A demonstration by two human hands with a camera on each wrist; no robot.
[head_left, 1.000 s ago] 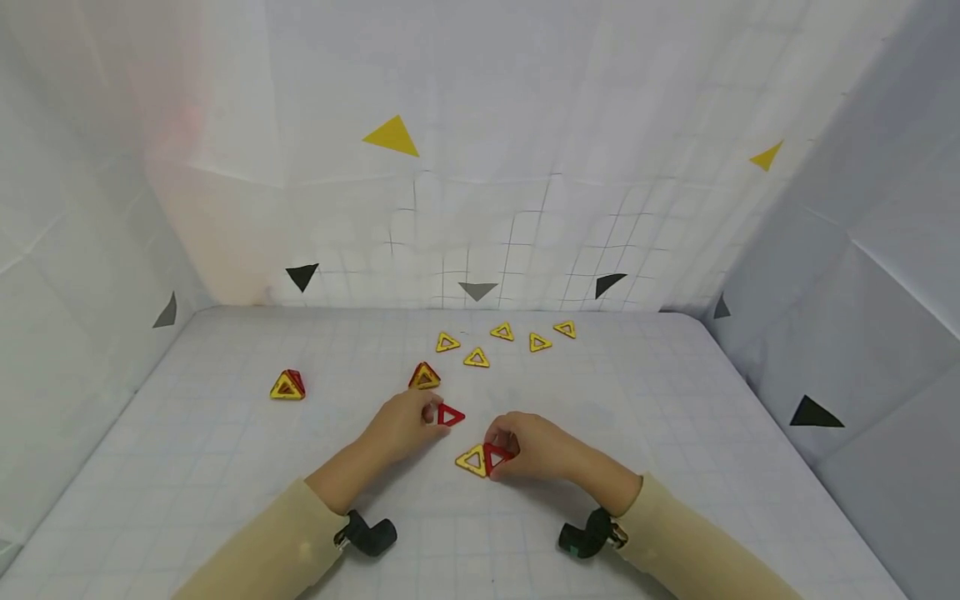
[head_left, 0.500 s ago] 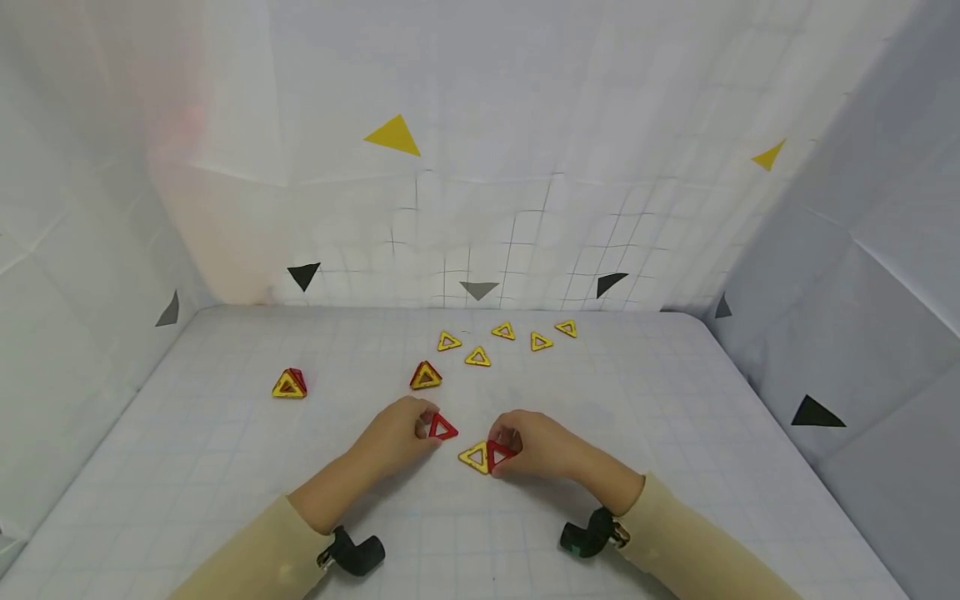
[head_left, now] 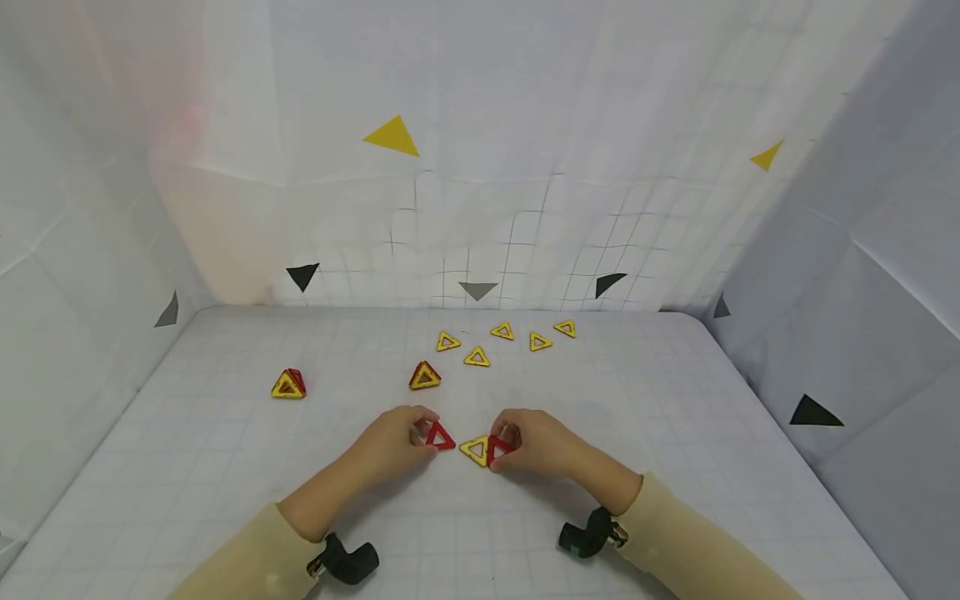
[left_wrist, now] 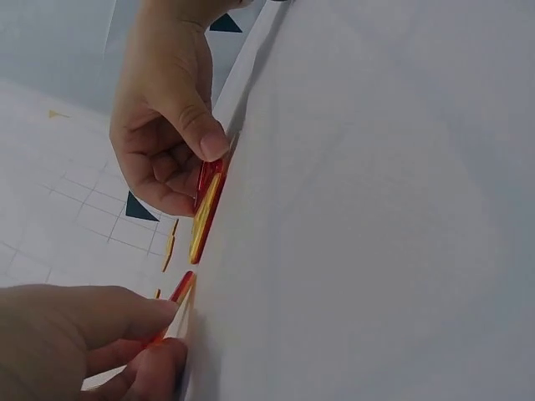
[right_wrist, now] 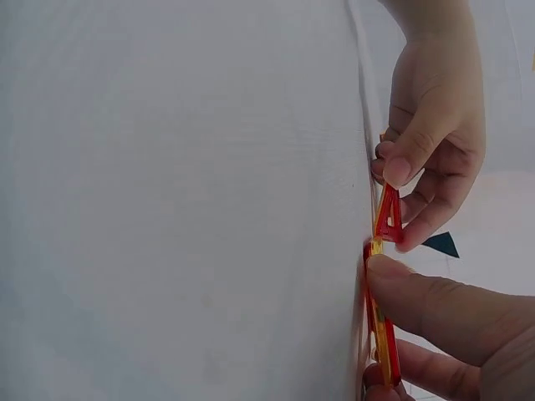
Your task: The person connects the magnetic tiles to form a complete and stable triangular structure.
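Observation:
My left hand (head_left: 390,443) pinches a red triangular magnetic tile (head_left: 446,435) between thumb and fingers, low over the table. A short gap to its right, a yellow triangular tile (head_left: 472,458) lies edge to edge with another red triangular tile (head_left: 491,451). That red tile is pinched by my right hand (head_left: 538,446), whose fingers cover its outer side. The left wrist view shows the yellow and red tiles (left_wrist: 201,225) almost edge-on under the right fingertips. In the right wrist view the left hand's red tile (right_wrist: 384,219) stands tilted, close to the yellow one.
Behind the left hand sits a small red-and-yellow pyramid (head_left: 425,380), and a similar one (head_left: 287,387) stands farther left. Several loose yellow triangular tiles (head_left: 477,363) lie toward the back of the white table (head_left: 637,375). White sheets (head_left: 480,208) enclose the back and sides.
My left hand has drawn back toward me with its red tile, turning it. The right hand has shifted the joined yellow and red tiles slightly away from me.

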